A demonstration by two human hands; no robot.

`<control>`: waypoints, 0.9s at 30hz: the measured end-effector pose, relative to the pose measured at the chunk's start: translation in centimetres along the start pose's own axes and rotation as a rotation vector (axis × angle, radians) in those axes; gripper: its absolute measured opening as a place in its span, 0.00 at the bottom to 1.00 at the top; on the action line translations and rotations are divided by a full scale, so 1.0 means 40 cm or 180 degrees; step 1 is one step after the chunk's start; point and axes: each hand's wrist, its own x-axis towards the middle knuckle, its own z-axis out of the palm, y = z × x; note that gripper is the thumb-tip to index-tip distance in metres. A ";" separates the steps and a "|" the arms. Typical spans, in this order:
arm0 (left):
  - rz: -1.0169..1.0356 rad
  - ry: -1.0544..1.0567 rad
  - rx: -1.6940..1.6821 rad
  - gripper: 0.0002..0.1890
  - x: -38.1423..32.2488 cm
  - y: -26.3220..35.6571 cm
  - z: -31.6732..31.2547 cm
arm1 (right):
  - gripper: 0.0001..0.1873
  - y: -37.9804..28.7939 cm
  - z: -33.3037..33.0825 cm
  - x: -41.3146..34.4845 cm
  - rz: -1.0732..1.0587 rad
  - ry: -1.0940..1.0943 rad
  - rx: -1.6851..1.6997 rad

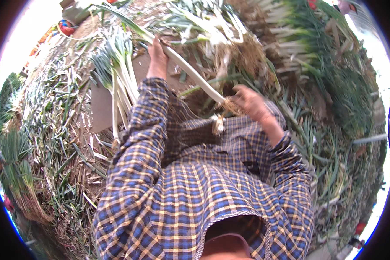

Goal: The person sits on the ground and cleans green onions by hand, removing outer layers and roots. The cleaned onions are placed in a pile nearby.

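My left hand (157, 58) is closed around a long green onion (195, 74), near where its white shank turns green. The shank slants down to the right, so its root end (230, 105) is over my lap. Right beside those roots is my right hand (252, 102), blurred, with fingers partly curled. Whether it grips any roots cannot be made out. A pale root clump (218, 125) rests on my checked clothing below the onion. Left of my left forearm, several trimmed green onions (120, 78) lie side by side on a flat brown board (100, 110).
Untrimmed green onions with shaggy roots (227, 42) are heaped ahead of me. A long row of bunched onions (299, 42) runs along the right. Leaf scraps (58, 107) cover the ground at left, where more bunches (19, 175) stand. A red object (66, 29) is at upper left.
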 end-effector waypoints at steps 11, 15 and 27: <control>-0.0005 -0.0090 -0.0194 0.20 -0.001 0.062 -0.004 | 0.15 -0.091 0.259 0.148 0.0102 -0.0370 0.1204; 0.0586 0.0135 0.0238 0.26 0.019 0.081 -0.011 | 0.15 -0.031 0.349 0.148 0.0199 -0.0286 0.0545; 0.0556 0.1061 0.5468 0.36 0.269 0.071 -0.339 | 0.18 0.167 0.455 0.102 0.0967 -0.1296 -0.0477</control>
